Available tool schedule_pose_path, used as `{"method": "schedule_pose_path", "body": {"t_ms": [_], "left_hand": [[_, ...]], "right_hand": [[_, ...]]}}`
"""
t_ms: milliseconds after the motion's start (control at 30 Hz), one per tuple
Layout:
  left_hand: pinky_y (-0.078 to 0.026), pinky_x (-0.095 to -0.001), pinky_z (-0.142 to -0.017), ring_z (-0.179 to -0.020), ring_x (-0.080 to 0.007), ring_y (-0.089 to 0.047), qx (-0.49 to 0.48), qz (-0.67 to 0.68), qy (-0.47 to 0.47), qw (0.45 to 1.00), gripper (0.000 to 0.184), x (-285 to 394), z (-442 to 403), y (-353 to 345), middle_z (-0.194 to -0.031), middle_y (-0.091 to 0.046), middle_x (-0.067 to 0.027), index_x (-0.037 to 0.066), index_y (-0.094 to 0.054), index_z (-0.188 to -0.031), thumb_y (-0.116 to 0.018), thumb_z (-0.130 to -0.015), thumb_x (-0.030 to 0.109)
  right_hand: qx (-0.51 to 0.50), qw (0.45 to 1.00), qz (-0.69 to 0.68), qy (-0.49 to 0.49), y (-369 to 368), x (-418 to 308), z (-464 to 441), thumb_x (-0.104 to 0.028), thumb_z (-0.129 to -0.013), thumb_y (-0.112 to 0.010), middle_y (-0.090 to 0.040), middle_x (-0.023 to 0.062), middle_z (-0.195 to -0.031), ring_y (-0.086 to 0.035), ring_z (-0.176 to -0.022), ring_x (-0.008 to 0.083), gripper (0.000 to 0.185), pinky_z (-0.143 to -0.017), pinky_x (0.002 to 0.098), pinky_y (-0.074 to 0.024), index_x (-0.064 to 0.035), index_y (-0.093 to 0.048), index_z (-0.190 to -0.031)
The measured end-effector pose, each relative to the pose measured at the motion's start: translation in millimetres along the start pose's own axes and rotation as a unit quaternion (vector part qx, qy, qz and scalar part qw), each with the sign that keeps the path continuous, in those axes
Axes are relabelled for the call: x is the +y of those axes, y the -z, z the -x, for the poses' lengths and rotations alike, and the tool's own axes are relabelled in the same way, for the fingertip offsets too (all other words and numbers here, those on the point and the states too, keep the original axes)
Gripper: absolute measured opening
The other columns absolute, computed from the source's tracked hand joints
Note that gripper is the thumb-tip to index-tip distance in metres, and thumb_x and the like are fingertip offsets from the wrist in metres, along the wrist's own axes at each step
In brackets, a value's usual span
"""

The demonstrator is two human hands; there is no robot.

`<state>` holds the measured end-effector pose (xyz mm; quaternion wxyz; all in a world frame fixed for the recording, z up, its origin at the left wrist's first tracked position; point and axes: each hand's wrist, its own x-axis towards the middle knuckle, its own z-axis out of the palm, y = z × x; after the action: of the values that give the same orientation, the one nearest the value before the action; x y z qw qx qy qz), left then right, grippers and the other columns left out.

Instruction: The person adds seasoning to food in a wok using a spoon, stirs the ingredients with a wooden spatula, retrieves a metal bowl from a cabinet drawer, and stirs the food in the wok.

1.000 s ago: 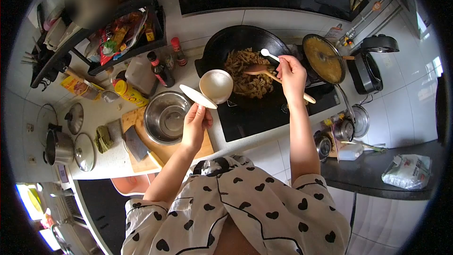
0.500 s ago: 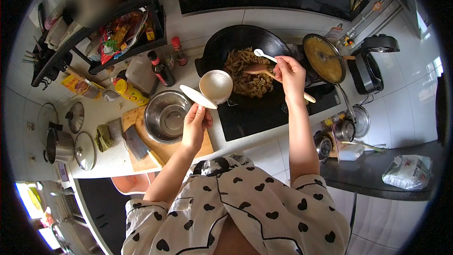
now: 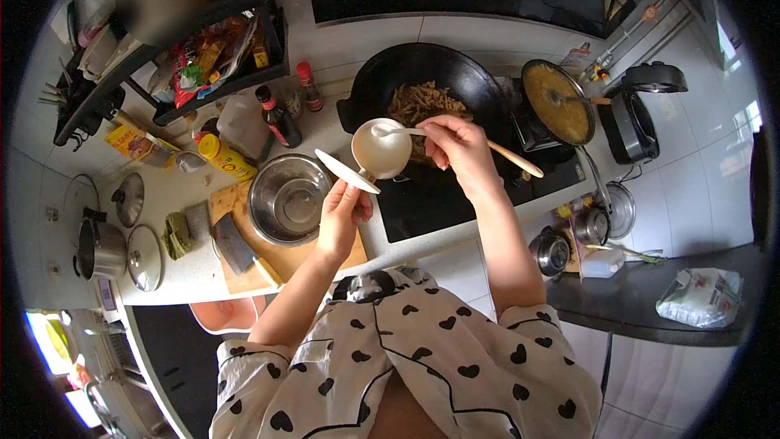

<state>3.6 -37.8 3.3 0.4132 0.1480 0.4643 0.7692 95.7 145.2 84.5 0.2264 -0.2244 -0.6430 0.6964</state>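
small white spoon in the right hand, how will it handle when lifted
The small white spoon is probably light, given its slim handle. It is likely stiff, as the handle looks straight. Held at its handle by the right hand, it may twist.

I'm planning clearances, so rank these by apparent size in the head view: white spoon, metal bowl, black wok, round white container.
Largest to smallest:
1. Black wok
2. Metal bowl
3. Round white container, held up, so perhaps enlarged by nearness
4. White spoon, handle partly hidden
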Motion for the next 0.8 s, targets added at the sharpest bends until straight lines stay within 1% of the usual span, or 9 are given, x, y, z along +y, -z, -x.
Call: {"method": "schedule_pose_path", "body": {"t_ms": [133, 233, 433, 533, 600, 667, 700, 767, 800], "left_hand": [[-0.034, -0.0177, -0.051, -0.056, -0.0062, -0.044, 0.007, 0.016, -0.005, 1.000, 0.024, 6.3, 2.1, -0.4, -0.065, -0.049, 0.0017, 0.009, -0.053, -0.085, -0.042, -0.094, 0.028], [-0.033, -0.0186, -0.051, -0.057, -0.0071, -0.044, -0.010, 0.032, -0.011, 0.999, 0.026, 8.9, 1.8, 3.2, -0.065, -0.048, 0.0010, 0.009, -0.052, -0.082, -0.043, -0.094, 0.030], [-0.033, -0.0202, -0.051, -0.057, -0.0092, -0.044, -0.015, 0.088, -0.025, 0.996, 0.027, 20.0, 6.1, 9.9, -0.064, -0.048, -0.0004, 0.009, -0.050, -0.081, -0.044, -0.092, 0.032], [-0.034, -0.0206, -0.051, -0.056, -0.0096, -0.044, 0.000, 0.096, -0.033, 0.995, 0.026, 25.3, 8.6, 15.8, -0.063, -0.048, -0.0006, 0.009, -0.050, -0.081, -0.044, -0.092, 0.032], [-0.034, -0.0211, -0.050, -0.055, -0.0097, -0.044, 0.029, 0.095, -0.031, 0.995, 0.026, 32.0, 11.0, 16.7, -0.063, -0.048, -0.0007, 0.009, -0.050, -0.079, -0.044, -0.091, 0.031], [-0.034, -0.0211, -0.049, -0.054, -0.0097, -0.044, 0.034, 0.108, -0.032, 0.993, 0.027, 34.9, 12.7, 23.1, -0.062, -0.048, -0.0006, 0.009, -0.050, -0.079, -0.045, -0.091, 0.032], [-0.034, -0.0211, -0.049, -0.053, -0.0096, -0.044, 0.036, 0.114, -0.032, 0.992, 0.027, 36.4, 13.9, 26.8, -0.062, -0.048, -0.0006, 0.009, -0.050, -0.078, -0.045, -0.091, 0.032], [-0.033, -0.0222, -0.050, -0.055, -0.0096, -0.043, 0.035, 0.100, -0.021, 0.994, 0.025, 40.5, 17.0, 34.9, -0.062, -0.046, 0.0010, 0.010, -0.050, -0.082, -0.045, -0.091, 0.033], [-0.032, -0.0228, -0.051, -0.056, -0.0095, -0.042, 0.034, 0.092, -0.015, 0.995, 0.024, 42.8, 18.5, 38.7, -0.062, -0.044, 0.0018, 0.011, -0.050, -0.084, -0.045, -0.091, 0.033]], "right_hand": [[-0.017, 0.998, 0.058, -0.017, -11.3, -4.5, 2.0, -0.012, -0.087, -0.055, -0.053, 0.0002, -0.059, -0.044, -0.047, 0.0040, 0.014, -0.041, 0.0179, -0.0333, 0.0004, -0.060, -0.089], [-0.010, 0.997, 0.069, -0.013, -18.4, -6.4, 2.5, -0.015, -0.090, -0.051, -0.052, 0.0005, -0.059, -0.041, -0.045, 0.0040, 0.017, -0.040, 0.0170, -0.0301, -0.0010, -0.061, -0.090], [0.010, 1.000, -0.002, -0.007, -32.2, -3.7, 1.8, -0.033, -0.096, -0.038, -0.052, 0.0007, -0.058, -0.045, -0.046, 0.0057, 0.038, -0.042, 0.0184, -0.0345, -0.0009, -0.058, -0.097], [0.004, 0.998, -0.057, -0.003, -42.0, 0.9, 2.8, -0.040, -0.096, -0.031, -0.053, 0.0013, -0.060, -0.046, -0.047, 0.0065, 0.048, -0.043, 0.0189, -0.0357, 0.0004, -0.055, -0.105], [0.007, 0.998, -0.064, 0.009, -49.4, 4.3, 4.7, -0.044, -0.096, -0.028, -0.053, 0.0017, -0.061, -0.046, -0.048, 0.0066, 0.052, -0.044, 0.0194, -0.0361, 0.0009, -0.053, -0.108], [0.000, 0.998, -0.048, 0.032, -58.4, 10.0, 8.3, -0.048, -0.095, -0.026, -0.054, 0.0017, -0.064, -0.047, -0.052, 0.0059, 0.057, -0.046, 0.0193, -0.0362, 0.0009, -0.051, -0.112], [-0.011, 0.998, -0.048, 0.033, -64.3, 14.2, 10.1, -0.045, -0.095, -0.029, -0.053, 0.0010, -0.064, -0.045, -0.053, 0.0053, 0.053, -0.047, 0.0195, -0.0355, -0.0002, -0.052, -0.110], [-0.069, 0.995, 0.026, 0.061, -70.9, 22.1, 10.7, -0.043, -0.095, -0.034, -0.052, 0.0003, -0.068, -0.045, -0.056, 0.0046, 0.047, -0.047, 0.0195, -0.0346, -0.0021, -0.053, -0.108], [-0.063, 0.994, 0.051, 0.077, -75.8, 24.0, 13.5, -0.044, -0.093, -0.038, -0.050, -0.0009, -0.070, -0.043, -0.059, 0.0052, 0.045, -0.051, 0.0194, -0.0348, -0.0028, -0.054, -0.104]]}}
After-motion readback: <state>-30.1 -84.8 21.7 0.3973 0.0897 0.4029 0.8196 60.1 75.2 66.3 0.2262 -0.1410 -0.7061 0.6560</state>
